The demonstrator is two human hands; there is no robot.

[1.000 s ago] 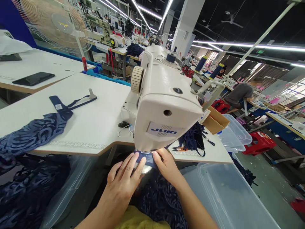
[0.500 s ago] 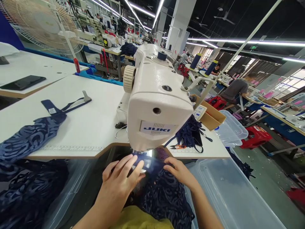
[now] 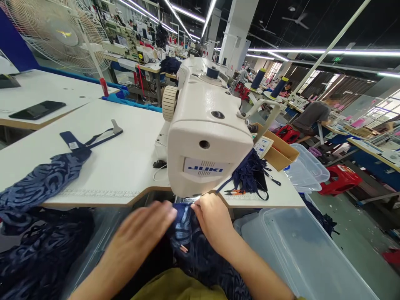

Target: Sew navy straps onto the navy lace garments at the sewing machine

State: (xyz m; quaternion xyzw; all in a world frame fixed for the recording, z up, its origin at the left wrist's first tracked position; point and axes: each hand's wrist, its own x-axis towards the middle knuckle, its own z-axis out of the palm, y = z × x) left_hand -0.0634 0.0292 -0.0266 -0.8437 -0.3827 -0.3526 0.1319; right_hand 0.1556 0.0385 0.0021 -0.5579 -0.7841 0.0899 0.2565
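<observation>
Below the head of a white sewing machine [image 3: 210,137], a navy patterned garment [image 3: 184,227] hangs down toward my lap. My right hand [image 3: 214,218] is closed on its upper edge, thumb and fingers pinched together just under the needle area. My left hand [image 3: 140,231] is to the left of the garment, blurred by motion. Its fingers look stretched out, with the tips near the fabric's left edge; whether they touch it I cannot tell. The machine head hides the needle.
Another patterned garment [image 3: 46,175] with a strap lies on the white table [image 3: 125,158] at left. Navy straps [image 3: 250,173] and orange-handled thread snips [image 3: 236,192] lie right of the machine. Clear plastic bins [image 3: 300,250] flank my lap. A phone [image 3: 37,110] rests farther left.
My left hand has come off the fabric and shifted left and down. My right hand has moved left, closer under the machine head. The fabric now hangs lower between them.
</observation>
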